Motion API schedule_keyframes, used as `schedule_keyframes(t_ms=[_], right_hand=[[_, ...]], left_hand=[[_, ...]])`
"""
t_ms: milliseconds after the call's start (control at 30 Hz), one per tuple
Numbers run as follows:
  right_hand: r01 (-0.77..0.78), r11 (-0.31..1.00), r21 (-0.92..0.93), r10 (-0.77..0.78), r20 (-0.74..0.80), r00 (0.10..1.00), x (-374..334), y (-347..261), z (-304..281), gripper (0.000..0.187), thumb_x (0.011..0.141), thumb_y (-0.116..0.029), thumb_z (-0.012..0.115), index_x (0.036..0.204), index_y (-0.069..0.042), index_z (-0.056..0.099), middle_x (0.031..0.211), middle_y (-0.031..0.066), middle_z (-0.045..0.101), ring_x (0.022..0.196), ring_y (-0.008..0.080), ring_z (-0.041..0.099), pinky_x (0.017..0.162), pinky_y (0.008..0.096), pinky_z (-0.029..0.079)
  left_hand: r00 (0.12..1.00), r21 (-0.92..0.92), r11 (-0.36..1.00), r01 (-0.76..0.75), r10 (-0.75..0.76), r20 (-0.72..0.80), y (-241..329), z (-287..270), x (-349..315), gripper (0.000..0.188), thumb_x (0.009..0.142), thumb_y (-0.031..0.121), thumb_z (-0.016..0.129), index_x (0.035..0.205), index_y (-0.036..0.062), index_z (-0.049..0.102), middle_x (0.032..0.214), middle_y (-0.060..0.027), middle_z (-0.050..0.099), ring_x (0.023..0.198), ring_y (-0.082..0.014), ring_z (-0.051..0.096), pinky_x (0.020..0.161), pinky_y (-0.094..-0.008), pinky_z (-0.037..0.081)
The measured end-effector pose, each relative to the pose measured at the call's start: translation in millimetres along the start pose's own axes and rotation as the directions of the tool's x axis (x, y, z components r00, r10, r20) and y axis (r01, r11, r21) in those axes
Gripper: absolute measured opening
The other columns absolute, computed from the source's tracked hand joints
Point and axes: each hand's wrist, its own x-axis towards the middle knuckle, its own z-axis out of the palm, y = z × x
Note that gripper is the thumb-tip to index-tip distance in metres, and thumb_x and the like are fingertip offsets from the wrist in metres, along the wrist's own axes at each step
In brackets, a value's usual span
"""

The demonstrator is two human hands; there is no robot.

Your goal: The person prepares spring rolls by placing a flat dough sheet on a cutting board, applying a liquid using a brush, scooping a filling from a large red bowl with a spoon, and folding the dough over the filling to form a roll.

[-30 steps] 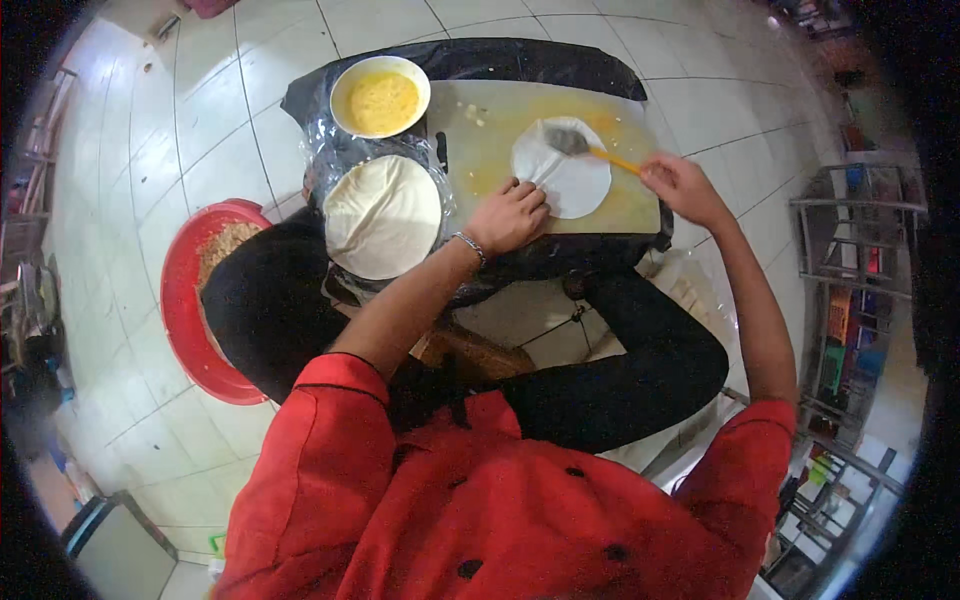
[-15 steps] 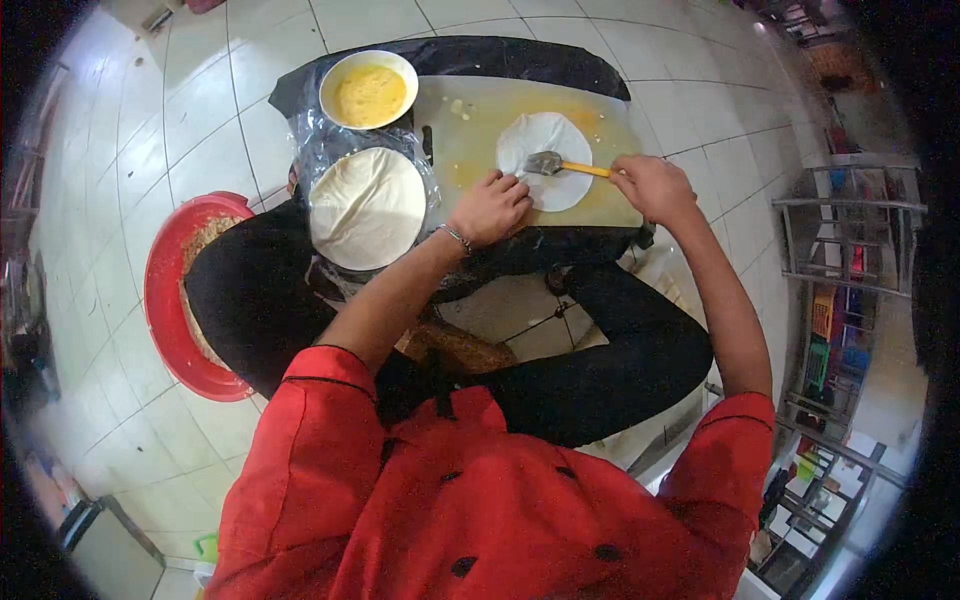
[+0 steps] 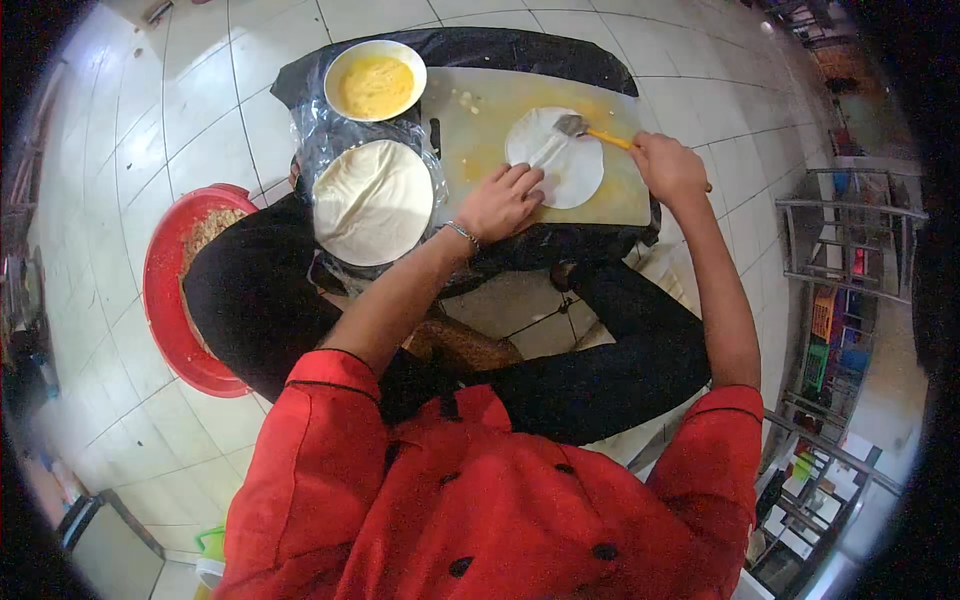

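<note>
A thin, round white dough sheet [image 3: 580, 180] lies on a pale, yellow-smeared board [image 3: 463, 180]. My right hand [image 3: 670, 168] is closed round the yellow handle of a brush [image 3: 598, 133], whose grey head rests on the sheet's upper part. A wet-looking streak runs down from the brush head toward my left hand [image 3: 502, 203]. The left fingers lie stretched over the sheet's lower left edge, holding nothing that shows. Left of the board sits a stack of round dough sheets [image 3: 372, 205] on clear plastic. Behind it stands a white bowl [image 3: 333, 98] of yellow egg-like liquid [image 3: 377, 86].
Black plastic [image 3: 530, 42] covers the low work surface under the board. On the tiled floor, a red basin [image 3: 165, 290] with a crumbly beige mix stands beside my left knee. Metal racks [image 3: 850, 210] holding coloured crates are at the right.
The brush has moved up and to the right across the dough sheet, with my right hand behind it. A streak now shows on the sheet. My left hand has stayed at the edge, shifting slightly.
</note>
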Motion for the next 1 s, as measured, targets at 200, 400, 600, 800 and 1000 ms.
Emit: schedule_keyframes(t_ms=[200,400,600,800,1000], right_hand=[[-0.067,0.995,-0.081,0.075,0.103,0.992,-15.7,23.1,-1.1,0.024,0.091,-0.035,0.058,0.104,-0.018,0.068,0.094,0.0129,0.070,0.091,0.0335,0.067,0.077,0.0464,0.053],[0.053,0.986,0.155,-0.079,0.168,0.983,-26.3,14.9,-7.2,0.024,0.090,-0.035,0.060,0.103,-0.018,0.069,0.094,0.0135,0.070,0.093,0.0338,0.067,0.079,0.0469,0.053],[-0.092,0.995,-0.042,0.094,0.051,0.994,-9.5,13.3,-19.4,0.025,0.090,-0.035,0.059,0.104,-0.017,0.069,0.099,0.0141,0.070,0.096,0.0339,0.066,0.080,0.0466,0.053],[-0.010,0.997,-0.082,0.018,0.103,0.994,1.8,13.5,3.7,0.025,0.092,-0.031,0.056,0.108,-0.015,0.066,0.101,0.0133,0.068,0.093,0.0342,0.066,0.077,0.0482,0.052],[0.136,0.989,-0.053,-0.146,-0.293,0.945,15.8,-11.9,-27.6,0.024,0.094,-0.030,0.054,0.113,-0.018,0.061,0.097,0.0103,0.065,0.085,0.0343,0.066,0.070,0.0453,0.053]], left_hand=[[0.971,0.058,0.970,0.236,-0.237,0.014,5.1,-3.3,5.1,0.036,0.083,0.033,0.064,0.108,0.0081,0.061,0.120,-0.0120,0.056,0.116,-0.0279,0.050,0.100,-0.0446,0.040],[0.987,0.056,0.989,0.140,-0.134,-0.089,0.3,-1.9,3.9,0.035,0.082,0.034,0.064,0.104,0.0081,0.061,0.114,-0.0105,0.057,0.115,-0.0271,0.050,0.099,-0.0424,0.040],[0.989,0.052,0.989,0.142,-0.139,-0.051,-1.4,0.1,2.1,0.029,0.082,0.032,0.064,0.102,0.0108,0.061,0.110,-0.0080,0.057,0.114,-0.0265,0.051,0.098,-0.0432,0.040],[0.986,0.088,0.985,0.151,-0.144,-0.080,5.9,-2.6,5.4,0.027,0.083,0.033,0.063,0.102,0.0141,0.061,0.114,-0.0090,0.057,0.116,-0.0269,0.050,0.100,-0.0459,0.039],[0.981,0.064,0.983,0.170,-0.163,-0.106,3.4,-1.4,1.5,0.031,0.083,0.035,0.063,0.107,0.0161,0.062,0.118,-0.0108,0.056,0.118,-0.0285,0.050,0.101,-0.0466,0.038]])
